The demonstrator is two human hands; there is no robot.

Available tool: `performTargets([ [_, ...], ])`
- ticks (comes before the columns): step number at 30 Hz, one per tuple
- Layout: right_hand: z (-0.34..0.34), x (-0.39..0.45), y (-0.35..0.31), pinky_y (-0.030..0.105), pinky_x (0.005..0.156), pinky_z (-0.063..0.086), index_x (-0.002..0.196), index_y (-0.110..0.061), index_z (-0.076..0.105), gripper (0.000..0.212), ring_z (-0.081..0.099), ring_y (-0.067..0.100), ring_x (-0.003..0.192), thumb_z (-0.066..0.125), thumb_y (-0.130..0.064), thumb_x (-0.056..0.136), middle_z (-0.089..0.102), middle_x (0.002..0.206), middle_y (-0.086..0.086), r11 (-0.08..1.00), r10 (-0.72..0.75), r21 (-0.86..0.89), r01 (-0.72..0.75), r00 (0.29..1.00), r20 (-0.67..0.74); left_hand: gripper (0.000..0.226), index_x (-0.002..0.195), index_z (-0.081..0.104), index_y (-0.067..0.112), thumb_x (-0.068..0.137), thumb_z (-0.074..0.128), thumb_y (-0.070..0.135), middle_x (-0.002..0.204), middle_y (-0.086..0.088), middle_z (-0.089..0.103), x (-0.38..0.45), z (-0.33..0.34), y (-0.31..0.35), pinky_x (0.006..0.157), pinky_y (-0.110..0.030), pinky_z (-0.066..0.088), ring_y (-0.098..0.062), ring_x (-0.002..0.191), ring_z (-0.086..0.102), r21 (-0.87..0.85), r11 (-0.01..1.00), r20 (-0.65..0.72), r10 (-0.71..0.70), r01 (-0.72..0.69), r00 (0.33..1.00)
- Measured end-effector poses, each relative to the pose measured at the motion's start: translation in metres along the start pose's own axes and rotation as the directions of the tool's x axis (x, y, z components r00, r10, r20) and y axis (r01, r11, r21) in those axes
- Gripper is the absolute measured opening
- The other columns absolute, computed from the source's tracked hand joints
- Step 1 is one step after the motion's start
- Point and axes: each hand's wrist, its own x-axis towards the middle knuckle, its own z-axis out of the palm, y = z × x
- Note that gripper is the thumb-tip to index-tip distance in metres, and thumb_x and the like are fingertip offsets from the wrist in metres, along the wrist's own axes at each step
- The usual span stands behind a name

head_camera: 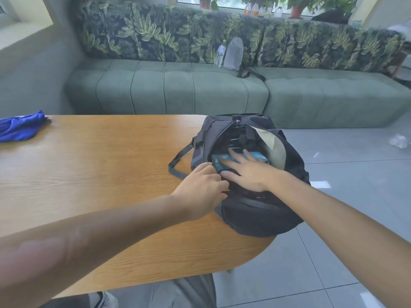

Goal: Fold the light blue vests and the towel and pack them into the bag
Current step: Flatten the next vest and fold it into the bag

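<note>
Straight fingers of the right hand (pixel 246 172) press flat on a folded teal cloth (pixel 224 162), probably the towel, lying inside the open black bag (pixel 255 214) at the table (pixel 100 174) edge. The left hand (pixel 203 190) curls on the bag's near rim, holding the mouth open. Pressing evenly should seat it flat without unfolding.

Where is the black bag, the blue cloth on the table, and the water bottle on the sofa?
bag (pixel 255 216), head view, on its black near end.
blue cloth (pixel 20 127), head view, middle of the crumpled fabric.
water bottle (pixel 219 54), head view, on its clear body.
</note>
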Motion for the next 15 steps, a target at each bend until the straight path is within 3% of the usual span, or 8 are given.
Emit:
performTargets([
  [4,0.014,-0.004,-0.002,0.065,0.121,0.001,0.154,-0.057,-0.01,0.068,-0.013,0.033,0.155,0.008,-0.08,0.092,-0.019,0.166,-0.016,1.0,0.016,-0.028,-0.014,0.998,0.059,0.035,0.122,0.069,0.018,0.1,0.055,0.041,0.118,0.001,0.068,-0.015,-0.006,0.002,0.115,-0.034,0.033,-0.021,0.122,0.054,-0.032,0.999,0.036,0.011,-0.01,0.999],
  [8,-0.008,-0.017,-0.014,0.056,0.124,0.008,0.159,-0.046,0.011,0.061,0.002,0.027,0.157,0.013,-0.066,0.101,0.002,0.17,-0.01,0.994,0.045,0.106,-0.038,0.997,-0.069,0.044,0.138,0.06,0.015,0.1,0.06,0.037,0.149,-0.006,0.053,-0.039,-0.018,0.003,0.117,-0.039,0.037,-0.026,0.144,0.041,-0.075,0.996,-0.013,-0.05,0.049,0.999],
  [11,-0.024,-0.037,-0.038,0.043,0.121,0.024,0.158,-0.033,0.03,0.055,0.023,0.019,0.152,0.022,-0.053,0.107,0.027,0.166,-0.005,0.966,0.073,0.259,0.006,0.952,-0.296,0.04,0.136,0.059,0.018,0.102,0.055,0.038,0.15,-0.004,0.049,-0.061,-0.03,-0.004,0.111,-0.042,0.044,-0.024,0.142,0.042,-0.098,0.989,-0.035,-0.11,0.106,0.993],
  [15,-0.032,-0.061,-0.091,0.04,0.115,0.034,0.15,-0.025,0.043,0.048,0.035,0.016,0.142,0.029,-0.042,0.108,0.044,0.153,-0.007,0.93,0.084,0.343,0.129,0.836,-0.543,0.032,0.128,0.061,0.021,0.101,0.058,0.037,0.139,-0.001,0.055,-0.104,-0.045,-0.023,0.102,-0.042,0.049,-0.025,0.13,0.05,-0.084,0.977,-0.057,-0.201,0.195,0.978],
])
